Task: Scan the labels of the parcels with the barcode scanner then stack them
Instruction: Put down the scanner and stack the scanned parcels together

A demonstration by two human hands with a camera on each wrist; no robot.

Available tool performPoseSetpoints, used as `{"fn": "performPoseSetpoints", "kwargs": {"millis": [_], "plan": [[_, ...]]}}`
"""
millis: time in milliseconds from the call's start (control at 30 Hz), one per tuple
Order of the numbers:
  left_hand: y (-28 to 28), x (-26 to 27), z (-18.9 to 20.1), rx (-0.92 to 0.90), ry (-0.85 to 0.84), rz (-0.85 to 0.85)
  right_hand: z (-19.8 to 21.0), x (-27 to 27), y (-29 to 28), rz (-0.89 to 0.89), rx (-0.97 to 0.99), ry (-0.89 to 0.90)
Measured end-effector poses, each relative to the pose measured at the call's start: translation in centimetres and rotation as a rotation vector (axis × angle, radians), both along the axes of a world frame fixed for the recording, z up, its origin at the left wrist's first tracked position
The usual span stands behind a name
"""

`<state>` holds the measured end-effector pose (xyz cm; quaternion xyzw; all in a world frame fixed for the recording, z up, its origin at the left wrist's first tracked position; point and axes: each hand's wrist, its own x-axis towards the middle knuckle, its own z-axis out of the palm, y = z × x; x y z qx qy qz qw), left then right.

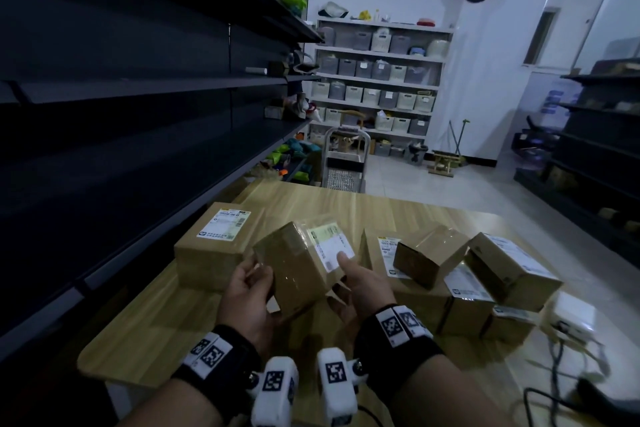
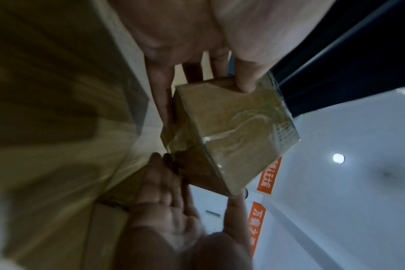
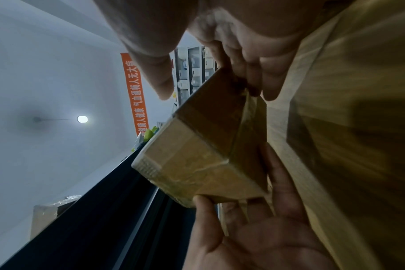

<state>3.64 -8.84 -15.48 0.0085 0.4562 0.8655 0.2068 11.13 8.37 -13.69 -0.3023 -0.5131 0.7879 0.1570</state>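
Observation:
A small brown cardboard parcel (image 1: pixel 294 270) wrapped in clear tape hangs tilted above the wooden table (image 1: pixel 156 333), held between both hands. My left hand (image 1: pixel 258 274) grips its left side, thumb on one face and fingers behind. My right hand (image 1: pixel 341 279) holds its right side, fingers beneath and thumb lying on the white shipping label (image 1: pixel 329 243). The left wrist view shows the parcel (image 2: pixel 231 131) with my left hand (image 2: pixel 206 98) on it. In the right wrist view my right hand (image 3: pixel 215 91) touches the parcel (image 3: pixel 201 151). No scanner is clearly identifiable.
A larger labelled box (image 1: pixel 218 239) stands on the table at the left. Several labelled parcels (image 1: pixel 509 267) lie heaped at the right. A white device (image 1: pixel 571 319) with cables sits at the table's right edge. Dark shelving (image 1: pixel 121 114) runs along the left.

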Motion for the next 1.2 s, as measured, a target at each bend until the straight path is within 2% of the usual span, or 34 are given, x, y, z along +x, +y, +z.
{"fn": "performPoseSetpoints", "kwargs": {"millis": [133, 233, 467, 667, 867, 1033, 1100, 1200], "plan": [[-0.1, 0.0, -1.3, -0.292, 0.230, 0.028, 0.8, 0.2, 0.3, -0.040, 0.063, 0.051], [0.0, -0.1, -1.4, -0.464, 0.385, 0.027, 1.1, -0.1, 0.5, -0.036, 0.159, 0.008], [-1.7, -2.4, -0.6, -1.156, 0.918, 0.053, 1.4, -1.2, 0.4, -0.012, 0.219, 0.052], [-2.0, -3.3, 1.9, -1.418, 1.118, 0.055, 2.9, -1.9, 0.0, 0.049, 0.335, 0.022], [-3.0, -4.5, 3.3, -1.700, 1.222, 0.033, 1.0, -4.2, -0.8, 0.142, 0.414, -0.086], [-4.3, -6.6, 4.2, -1.768, 1.240, 0.003, -1.0, -4.8, -0.9, 0.190, 0.510, -0.056], [-5.0, -8.3, 4.6, -1.798, 1.182, -0.062, -1.1, -4.8, -0.7, 0.222, 0.517, -0.049], [-5.9, -10.3, 4.3, -1.769, 1.125, -0.245, -0.9, -5.1, -0.4, 0.257, 0.568, -0.066]]}}
